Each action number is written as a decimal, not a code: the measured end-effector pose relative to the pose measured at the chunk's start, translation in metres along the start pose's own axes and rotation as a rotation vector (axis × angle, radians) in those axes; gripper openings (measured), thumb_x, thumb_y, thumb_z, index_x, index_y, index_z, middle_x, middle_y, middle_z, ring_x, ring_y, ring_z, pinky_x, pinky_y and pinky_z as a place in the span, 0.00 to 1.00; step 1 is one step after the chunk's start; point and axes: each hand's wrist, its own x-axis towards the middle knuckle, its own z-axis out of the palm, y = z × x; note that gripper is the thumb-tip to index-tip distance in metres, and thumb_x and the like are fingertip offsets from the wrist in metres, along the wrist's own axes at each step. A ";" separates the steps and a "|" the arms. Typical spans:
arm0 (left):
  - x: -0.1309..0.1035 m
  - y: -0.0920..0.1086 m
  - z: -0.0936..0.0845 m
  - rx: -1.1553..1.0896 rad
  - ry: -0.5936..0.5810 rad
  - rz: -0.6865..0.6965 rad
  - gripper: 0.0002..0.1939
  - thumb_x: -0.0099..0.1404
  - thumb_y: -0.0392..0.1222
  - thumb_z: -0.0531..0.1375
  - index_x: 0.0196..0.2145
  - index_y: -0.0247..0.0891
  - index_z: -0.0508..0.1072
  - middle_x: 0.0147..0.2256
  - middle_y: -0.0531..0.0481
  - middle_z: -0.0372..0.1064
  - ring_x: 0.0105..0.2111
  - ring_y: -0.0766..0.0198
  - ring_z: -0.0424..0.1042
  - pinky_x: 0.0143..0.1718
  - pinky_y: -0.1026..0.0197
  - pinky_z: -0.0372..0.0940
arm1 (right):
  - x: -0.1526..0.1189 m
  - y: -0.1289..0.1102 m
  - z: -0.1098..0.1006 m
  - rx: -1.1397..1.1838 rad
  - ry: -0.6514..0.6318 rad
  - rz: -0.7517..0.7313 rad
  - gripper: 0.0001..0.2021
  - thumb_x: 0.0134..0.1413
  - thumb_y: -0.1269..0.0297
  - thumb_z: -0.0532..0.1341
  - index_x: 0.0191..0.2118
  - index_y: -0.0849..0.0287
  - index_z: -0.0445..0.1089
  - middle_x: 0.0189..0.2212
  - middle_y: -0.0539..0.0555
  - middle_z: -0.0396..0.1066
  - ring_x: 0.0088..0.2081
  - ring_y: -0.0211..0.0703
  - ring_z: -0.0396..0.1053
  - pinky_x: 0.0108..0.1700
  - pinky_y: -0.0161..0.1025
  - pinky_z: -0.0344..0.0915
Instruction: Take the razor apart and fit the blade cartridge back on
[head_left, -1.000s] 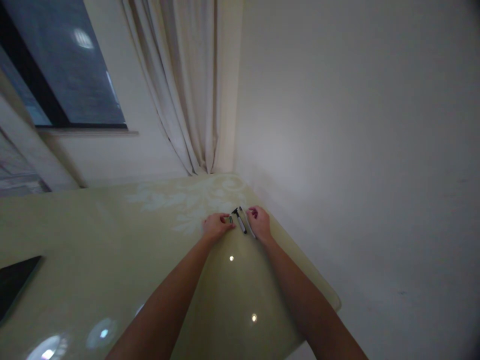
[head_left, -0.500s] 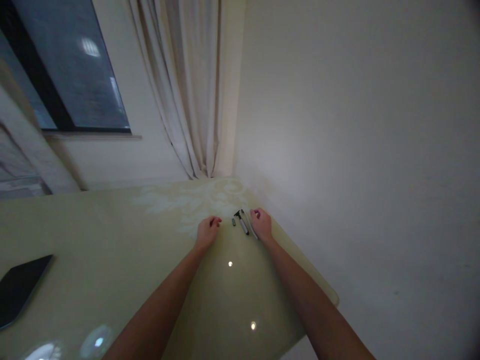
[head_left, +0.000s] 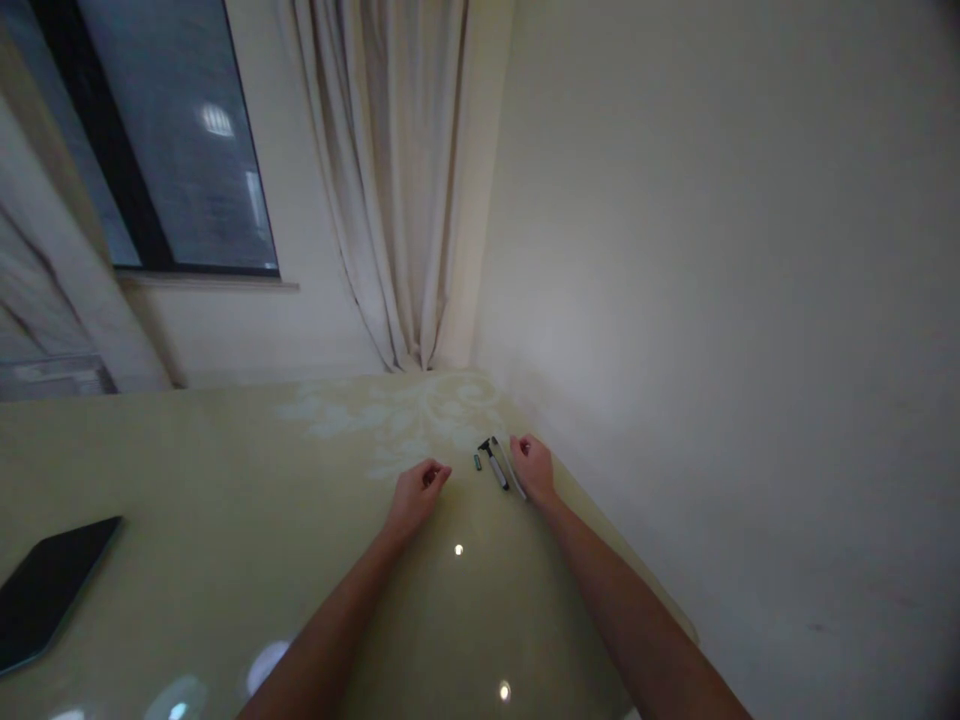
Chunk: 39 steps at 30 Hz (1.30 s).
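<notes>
A razor [head_left: 496, 468] with a black T-shaped head and a grey handle lies on the glossy table [head_left: 247, 480]. Left of its head is a small dark green piece [head_left: 477, 462], too small to name. A thin, curved grey strip [head_left: 509, 468] with a dark tip lies along the razor's right side. My right hand [head_left: 534, 468] rests just right of this strip, fingers curled, with nothing visible in them. To the left of the small piece, and apart from it, my left hand [head_left: 417, 494] has its fingers curled in toward the thumb; no object shows there.
A flat black object [head_left: 56, 590] lies at the table's left side. Close along the table's right edge runs a bare wall [head_left: 712, 300]. Curtains [head_left: 405, 200] hang behind the far edge, beside a dark window [head_left: 180, 130].
The head view has shifted, so the scene sits slightly lower and further right. My left hand's fingers have drawn closer together. The razor, strip and small piece keep their arrangement.
</notes>
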 end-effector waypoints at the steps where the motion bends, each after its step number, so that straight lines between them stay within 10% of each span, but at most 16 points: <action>1: 0.000 0.000 0.001 0.015 -0.011 0.006 0.22 0.71 0.57 0.57 0.30 0.38 0.77 0.24 0.51 0.71 0.27 0.59 0.70 0.31 0.60 0.59 | 0.000 0.000 0.000 -0.006 -0.008 0.000 0.20 0.65 0.49 0.54 0.25 0.55 0.64 0.23 0.51 0.67 0.28 0.44 0.64 0.33 0.39 0.52; 7: 0.006 0.009 0.012 0.137 -0.071 0.000 0.21 0.77 0.49 0.52 0.39 0.39 0.82 0.37 0.43 0.81 0.37 0.55 0.77 0.39 0.58 0.65 | -0.002 0.001 -0.002 -0.041 -0.077 0.016 0.17 0.65 0.49 0.57 0.33 0.56 0.71 0.24 0.50 0.68 0.29 0.44 0.66 0.31 0.38 0.51; 14: 0.030 0.027 0.028 0.292 -0.175 0.005 0.27 0.63 0.51 0.70 0.58 0.41 0.81 0.49 0.41 0.78 0.50 0.48 0.77 0.53 0.54 0.66 | -0.004 -0.001 -0.003 -0.056 -0.180 -0.028 0.13 0.64 0.52 0.61 0.38 0.56 0.74 0.33 0.51 0.74 0.34 0.43 0.70 0.35 0.36 0.57; 22: 0.048 0.032 0.030 0.352 -0.277 -0.071 0.16 0.63 0.50 0.70 0.48 0.47 0.85 0.48 0.43 0.79 0.50 0.47 0.77 0.54 0.50 0.66 | -0.007 -0.007 -0.004 -0.102 -0.266 -0.059 0.12 0.65 0.53 0.65 0.39 0.55 0.80 0.42 0.53 0.77 0.37 0.41 0.73 0.37 0.35 0.61; 39: 0.067 0.039 0.043 0.409 -0.439 -0.119 0.20 0.76 0.48 0.64 0.61 0.38 0.74 0.59 0.40 0.73 0.53 0.51 0.77 0.53 0.43 0.76 | -0.009 -0.024 -0.003 -0.345 -0.285 -0.099 0.04 0.60 0.63 0.68 0.36 0.58 0.78 0.39 0.58 0.76 0.36 0.46 0.72 0.35 0.37 0.56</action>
